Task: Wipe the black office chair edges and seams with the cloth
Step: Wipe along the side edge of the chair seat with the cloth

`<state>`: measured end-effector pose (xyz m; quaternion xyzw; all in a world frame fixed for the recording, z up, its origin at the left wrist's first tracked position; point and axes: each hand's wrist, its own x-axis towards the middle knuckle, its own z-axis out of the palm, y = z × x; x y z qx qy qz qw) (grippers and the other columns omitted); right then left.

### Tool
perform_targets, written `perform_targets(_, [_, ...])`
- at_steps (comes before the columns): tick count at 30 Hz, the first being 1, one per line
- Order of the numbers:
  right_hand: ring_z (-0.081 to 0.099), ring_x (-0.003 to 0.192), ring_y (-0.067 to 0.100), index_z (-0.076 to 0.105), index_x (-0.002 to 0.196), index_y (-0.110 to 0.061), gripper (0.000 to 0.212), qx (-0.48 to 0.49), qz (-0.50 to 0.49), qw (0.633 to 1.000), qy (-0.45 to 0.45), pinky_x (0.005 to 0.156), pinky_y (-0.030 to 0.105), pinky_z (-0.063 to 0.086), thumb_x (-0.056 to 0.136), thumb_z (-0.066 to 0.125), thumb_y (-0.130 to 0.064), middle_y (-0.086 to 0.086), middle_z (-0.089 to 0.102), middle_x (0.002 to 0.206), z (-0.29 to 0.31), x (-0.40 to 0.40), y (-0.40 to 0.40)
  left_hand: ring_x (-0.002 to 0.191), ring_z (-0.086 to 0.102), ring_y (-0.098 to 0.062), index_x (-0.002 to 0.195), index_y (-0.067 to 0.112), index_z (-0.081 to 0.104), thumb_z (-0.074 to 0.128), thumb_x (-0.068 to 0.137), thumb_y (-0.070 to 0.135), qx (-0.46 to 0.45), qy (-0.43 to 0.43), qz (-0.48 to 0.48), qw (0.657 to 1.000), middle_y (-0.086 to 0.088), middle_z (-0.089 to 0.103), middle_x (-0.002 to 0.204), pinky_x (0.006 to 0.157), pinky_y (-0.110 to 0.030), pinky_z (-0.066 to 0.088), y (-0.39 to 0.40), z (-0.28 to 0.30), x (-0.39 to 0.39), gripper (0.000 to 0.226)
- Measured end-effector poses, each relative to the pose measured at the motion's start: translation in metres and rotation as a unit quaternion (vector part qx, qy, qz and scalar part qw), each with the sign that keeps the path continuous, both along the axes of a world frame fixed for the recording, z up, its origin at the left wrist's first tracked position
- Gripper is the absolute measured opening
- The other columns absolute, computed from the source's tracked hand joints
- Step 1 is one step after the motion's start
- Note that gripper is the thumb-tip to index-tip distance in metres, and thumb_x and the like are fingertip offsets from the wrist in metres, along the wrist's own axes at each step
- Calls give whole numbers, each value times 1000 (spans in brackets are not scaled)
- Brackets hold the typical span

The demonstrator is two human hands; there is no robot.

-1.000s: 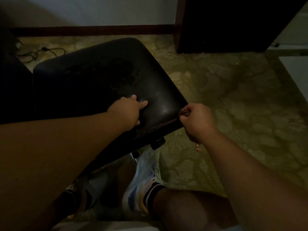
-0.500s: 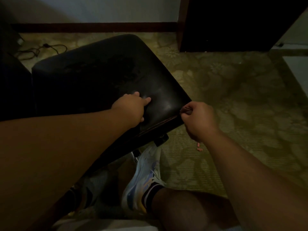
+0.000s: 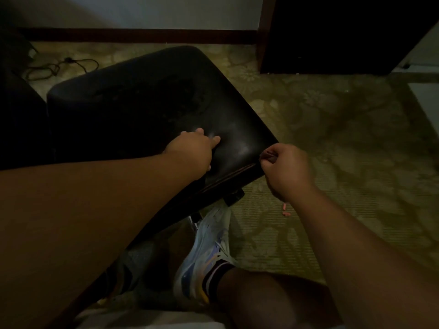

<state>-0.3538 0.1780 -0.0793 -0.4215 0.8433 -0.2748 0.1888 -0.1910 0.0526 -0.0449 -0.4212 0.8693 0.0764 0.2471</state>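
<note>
The black chair seat [image 3: 147, 110] lies at 10 o'clock from your right hand [image 3: 287, 169], clenched on something dark, perhaps the cloth, at the corner, nearer the front seam [image 3: 228, 179] than your left hand [image 3: 192, 150] pressing flat.

One black chair seat [image 3: 152, 103], two hands (left [image 3: 192, 150], right [image 3: 285, 169]), one shoe [image 3: 204, 257], one cable [image 3: 59, 67]

L hand [image 3: 192, 150] on chair seat [image 3: 142, 103], R hand [image 3: 285, 169] at seat's right corner

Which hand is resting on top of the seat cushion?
The left hand, fingers on the black cushion; the right hand is curled at the corner edge.
</note>
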Motion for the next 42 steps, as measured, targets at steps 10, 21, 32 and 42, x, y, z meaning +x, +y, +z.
perform_targets(10, [61,79,8,71,92,-22,5,31,45,998,-14,60,19,41,89,69,-18,-7,66,85,1,5,-3,139,33,-40,157,40,16,67,94,30,3,-1,17,1000,-10,22,159,103,-57,46,-1,-1,-1,82])
perform_targets(21, [61,77,8,73,92,-21,6,0,2,1000,9,57,16,37,89,69,-18,-8,64,82,-1,5,-3,140,32,-41,159,39,12,65,95,32,5,-16,1,1000,-10,17,162,105,-56,45,-3,-3,-2,83])
perform_targets(32, [58,77,6,73,96,-18,9,-2,37,999,18,60,15,36,89,67,-16,-5,62,93,-7,9,-4,145,22,-43,158,40,9,65,96,30,10,-15,16,1000,-9,11,163,105,-62,42,-4,-5,-3,84])
perform_targets(42, [58,81,9,74,96,-18,10,0,37,999,20,69,19,37,89,68,-16,-2,67,94,-8,9,-6,149,13,-46,159,40,7,63,97,27,15,-16,27,999,-10,3,166,107,-64,39,-3,-5,-5,84])
